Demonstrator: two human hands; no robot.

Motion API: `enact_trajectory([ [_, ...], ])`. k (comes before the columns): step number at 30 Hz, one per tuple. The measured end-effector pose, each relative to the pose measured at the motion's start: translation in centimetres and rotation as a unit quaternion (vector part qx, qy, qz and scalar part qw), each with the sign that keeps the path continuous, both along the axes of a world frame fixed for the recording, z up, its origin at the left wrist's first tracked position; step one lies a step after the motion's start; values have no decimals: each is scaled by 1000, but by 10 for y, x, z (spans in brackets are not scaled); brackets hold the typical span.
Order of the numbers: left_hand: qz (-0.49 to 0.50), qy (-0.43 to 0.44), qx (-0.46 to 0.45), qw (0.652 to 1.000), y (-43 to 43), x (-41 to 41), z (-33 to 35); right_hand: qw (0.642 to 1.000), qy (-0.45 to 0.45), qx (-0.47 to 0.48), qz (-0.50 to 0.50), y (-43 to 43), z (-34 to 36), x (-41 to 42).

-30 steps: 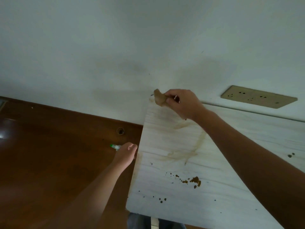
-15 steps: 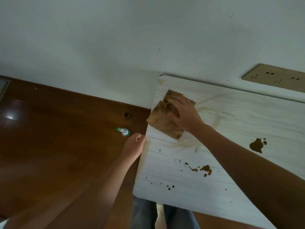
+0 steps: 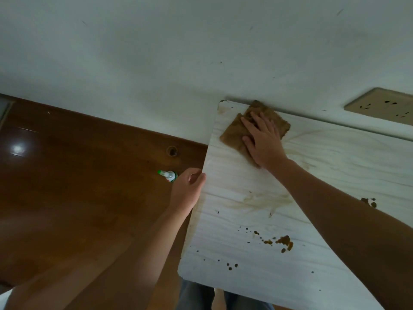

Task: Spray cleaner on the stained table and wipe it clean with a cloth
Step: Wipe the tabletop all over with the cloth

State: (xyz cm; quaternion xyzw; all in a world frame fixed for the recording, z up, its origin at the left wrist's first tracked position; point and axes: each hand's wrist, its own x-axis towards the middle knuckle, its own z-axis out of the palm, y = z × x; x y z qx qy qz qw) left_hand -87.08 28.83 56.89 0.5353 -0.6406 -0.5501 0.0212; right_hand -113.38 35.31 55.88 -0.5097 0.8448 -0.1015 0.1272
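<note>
Cloth (image 3: 233, 136), brown and folded, lies flat at the far left corner of the counter (image 3: 335, 166), close against the wall. It sits under the right hand (image 3: 263, 142), whose fingers are spread straight and press down on it without gripping.

Pale brown smears (image 3: 261, 201) cross the counter's middle. Darker spots (image 3: 283, 241) sit nearer its front edge, and another blob (image 3: 368, 202) lies toward its right side. By that, the wiping looks well short of finished.

The left hand (image 3: 187, 191) holds the counter's left edge, thumb on top and fingers curled around it, bracing it.

To do this step well, press with the whole palm and draw the cloth in overlapping passes from the counter's far edge toward its front, lifting dirt away rather than spreading it. Refold to a cleaner face, since the cloth looks soiled.

The crusted spots probably need more cleaner. The spray bottle (image 3: 168, 175) stands on the floor (image 3: 78, 175) just off the counter's left edge, close to the left hand.
</note>
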Motion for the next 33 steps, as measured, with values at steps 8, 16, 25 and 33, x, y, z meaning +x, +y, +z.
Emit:
enact_trajectory([
  [8, 7, 19, -35, 999, 0, 1, -5, 999, 34, 20, 24, -61, -7, 13],
  [16, -12, 8, -39, 999, 3, 9, -2, 976, 25, 24, 216, 9, -6, 24],
  [25, -11, 4, -58, 998, 7, 9, -6, 999, 17, 26, 39, -62, -1, 7],
  [33, 3, -2, -24, 1000, 12, 14, -4, 971, 29, 35, 234, -27, -4, 56],
])
